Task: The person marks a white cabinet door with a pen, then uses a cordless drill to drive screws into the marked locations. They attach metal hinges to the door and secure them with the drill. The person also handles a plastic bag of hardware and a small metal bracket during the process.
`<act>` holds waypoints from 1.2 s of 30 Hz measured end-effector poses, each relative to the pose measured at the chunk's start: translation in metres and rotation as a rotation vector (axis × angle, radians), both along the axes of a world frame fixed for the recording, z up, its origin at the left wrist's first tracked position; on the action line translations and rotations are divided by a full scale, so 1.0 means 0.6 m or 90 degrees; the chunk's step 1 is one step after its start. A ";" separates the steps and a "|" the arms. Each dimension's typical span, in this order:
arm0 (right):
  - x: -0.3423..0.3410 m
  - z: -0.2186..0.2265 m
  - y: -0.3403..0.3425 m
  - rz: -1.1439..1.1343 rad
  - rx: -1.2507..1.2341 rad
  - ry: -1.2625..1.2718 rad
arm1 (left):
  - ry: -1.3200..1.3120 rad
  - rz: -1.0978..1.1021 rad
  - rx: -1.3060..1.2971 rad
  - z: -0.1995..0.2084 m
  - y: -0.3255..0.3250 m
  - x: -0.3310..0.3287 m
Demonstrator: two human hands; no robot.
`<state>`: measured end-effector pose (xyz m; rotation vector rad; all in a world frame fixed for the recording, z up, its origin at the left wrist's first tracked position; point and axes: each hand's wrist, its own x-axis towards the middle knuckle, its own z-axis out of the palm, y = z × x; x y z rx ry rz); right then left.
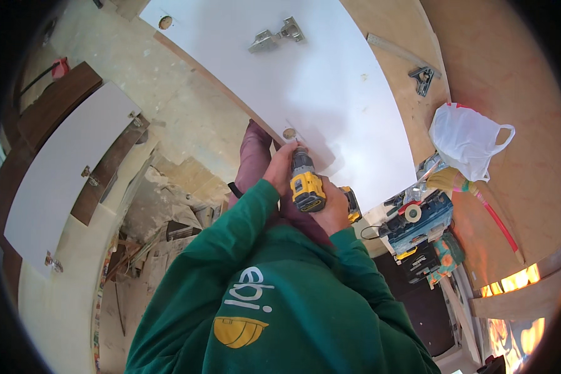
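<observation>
My right hand (331,209) is wrapped around the grip of a yellow and black cordless drill (306,187). The drill's nose points away from me, toward the near edge of a white panel (355,112). At the front of the drill, my left hand (280,167) is closed against the chuck; its fingertips are partly hidden. Just beyond them, a round hole (289,133) is cut in the panel. Farther up, a metal cabinet hinge (277,34) lies on the white surface, and another round hole (165,23) sits near the far left corner.
Right of the panel are a combination square (422,80), a white plastic bag (470,138), a red-handled brush (495,218) and a blue toolbox (421,221). At left, another white panel (65,174) carries several hinges. Scraps and debris (168,230) lie on the floor.
</observation>
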<state>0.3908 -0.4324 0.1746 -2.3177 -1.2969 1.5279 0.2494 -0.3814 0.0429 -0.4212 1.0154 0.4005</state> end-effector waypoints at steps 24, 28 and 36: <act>-0.019 -0.003 0.017 -0.002 -0.015 -0.050 | 0.023 -0.074 -0.070 0.029 0.042 0.019; -0.015 0.000 0.021 -0.015 -0.050 -0.035 | 0.008 -0.084 -0.079 0.021 0.041 0.018; 0.002 0.001 0.016 0.019 -0.060 0.000 | 0.036 -0.085 -0.047 0.035 0.043 0.026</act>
